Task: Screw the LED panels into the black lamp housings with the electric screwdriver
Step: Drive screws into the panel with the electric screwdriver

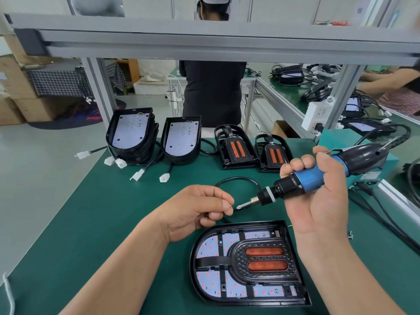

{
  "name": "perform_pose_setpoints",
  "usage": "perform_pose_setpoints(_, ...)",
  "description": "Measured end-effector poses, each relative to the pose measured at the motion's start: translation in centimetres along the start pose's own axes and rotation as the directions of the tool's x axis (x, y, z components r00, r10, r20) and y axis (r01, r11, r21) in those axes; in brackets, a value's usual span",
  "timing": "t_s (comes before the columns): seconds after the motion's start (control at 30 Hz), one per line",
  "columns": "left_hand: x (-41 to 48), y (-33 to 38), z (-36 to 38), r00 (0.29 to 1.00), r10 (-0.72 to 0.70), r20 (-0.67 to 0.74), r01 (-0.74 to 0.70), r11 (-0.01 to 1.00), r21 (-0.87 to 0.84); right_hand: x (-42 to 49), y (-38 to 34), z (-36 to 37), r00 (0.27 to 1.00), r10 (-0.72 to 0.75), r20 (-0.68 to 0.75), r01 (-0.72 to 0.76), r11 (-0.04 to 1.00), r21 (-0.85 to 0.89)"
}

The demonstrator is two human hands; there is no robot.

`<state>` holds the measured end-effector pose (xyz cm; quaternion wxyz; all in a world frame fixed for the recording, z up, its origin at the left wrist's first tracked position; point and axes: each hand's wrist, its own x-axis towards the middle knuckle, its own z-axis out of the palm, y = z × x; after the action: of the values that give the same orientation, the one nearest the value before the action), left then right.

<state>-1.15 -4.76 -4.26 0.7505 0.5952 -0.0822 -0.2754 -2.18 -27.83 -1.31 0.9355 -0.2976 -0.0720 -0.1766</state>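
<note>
One black lamp housing (247, 262) is lying flat on the green surface (91, 201), close to the near edge and just below both hands. Its rounded end is pointing left and its straight end right. Inside it the white LED panel (210, 246), dotted with small red points, is showing through a black frame. In the middle a raised black part is carrying two orange oblong windows.

The right grip (318, 201) is curling around the blue and black electric screwdriver (313, 176) and is holding it above the surface, with the bit pointing left. The left grip (197, 210) is curling as well. Its thumb and forefinger are pinching a tiny bright piece (230, 205) right at the tip of the bit; it is too small to tell what it is.

A black cable (238, 179) is looping behind the hands. At the back edge a stack of housings (131, 133) with white panels is standing beside one more housing (181, 142), and two black frames (236, 148) with orange strips are standing to the right of them. White connectors (163, 178) are lying in front.

The left edge of the surface is running diagonally, with grey floor beyond it. A broad band of green is showing between the left forearm and that edge. On the right a teal box (386, 160) and more cables are crowding the edge. An aluminium beam (204, 39) is crossing overhead.
</note>
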Motion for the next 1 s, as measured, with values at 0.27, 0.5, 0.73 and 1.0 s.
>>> perform_pose_setpoints(0.27,-0.12,-0.02,0.11,1.0,-0.001,0.018,0.001,0.999,0.039,-0.05,0.13,0.16,1.0,-0.011,0.012,0.011,1.0,-0.006)
perform_pose_setpoints(0.5,-0.22,-0.03,0.23,1.0,0.005,0.029,-0.007,0.999,0.045,-0.13,0.25,0.2,1.0,-0.009,0.007,0.009,1.0,-0.013)
perform_pose_setpoints(0.73,-0.19,-0.05,0.32,0.999,0.006,0.035,-0.008,0.999,0.051,-0.1,0.23,-0.03,1.0,-0.008,-0.006,0.008,1.0,-0.019)
perform_pose_setpoints(1.0,-0.1,-0.11,0.17,0.999,0.028,0.016,-0.029,0.995,0.093,-0.12,0.46,0.12,0.999,-0.009,-0.035,0.008,0.999,-0.039)
